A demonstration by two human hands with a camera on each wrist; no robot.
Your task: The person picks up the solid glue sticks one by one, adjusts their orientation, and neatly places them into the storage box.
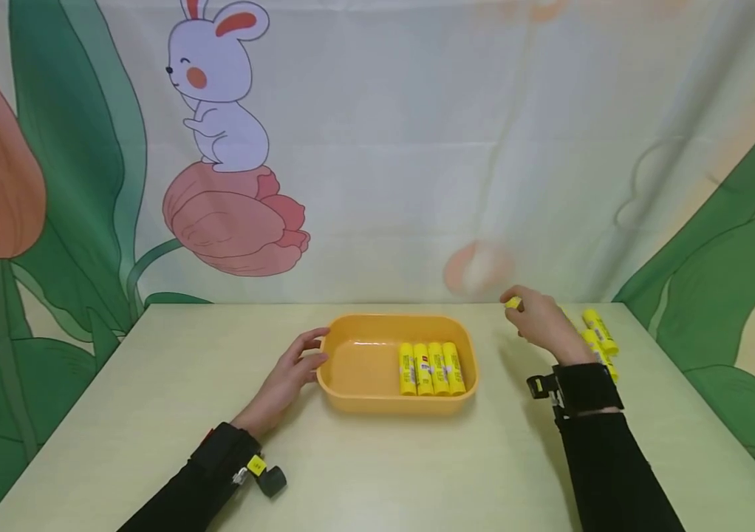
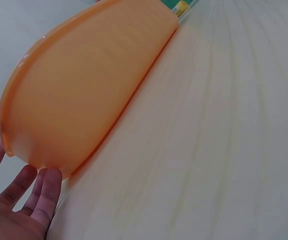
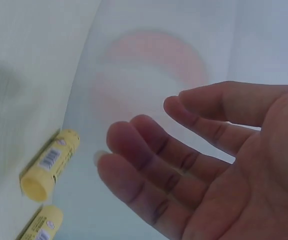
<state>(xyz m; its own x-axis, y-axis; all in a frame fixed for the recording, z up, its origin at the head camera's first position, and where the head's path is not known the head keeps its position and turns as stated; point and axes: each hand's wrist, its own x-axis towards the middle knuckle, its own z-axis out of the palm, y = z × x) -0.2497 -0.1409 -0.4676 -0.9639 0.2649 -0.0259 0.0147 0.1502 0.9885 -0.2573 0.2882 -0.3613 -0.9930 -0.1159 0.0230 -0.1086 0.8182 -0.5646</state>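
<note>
An orange plastic tray (image 1: 357, 362) sits mid-table with several yellow glue sticks (image 1: 431, 368) side by side in its right half. My left hand (image 1: 287, 380) touches the tray's left end; in the left wrist view, the fingertips (image 2: 51, 180) rest against its outer wall. Right of the tray, my right hand (image 1: 540, 321) is raised above the table, loosely bent. A small yellow piece (image 1: 513, 303) shows by its thumb in the head view, but the right wrist view shows nothing between the fingers. In that view, glue sticks (image 3: 49, 165) lie below the hand.
More loose glue sticks (image 1: 600, 331) lie at the table's far right, partly behind my right wrist. A curtain (image 1: 377, 148) printed with a rabbit and tulips hangs at the table's (image 1: 377, 473) back edge.
</note>
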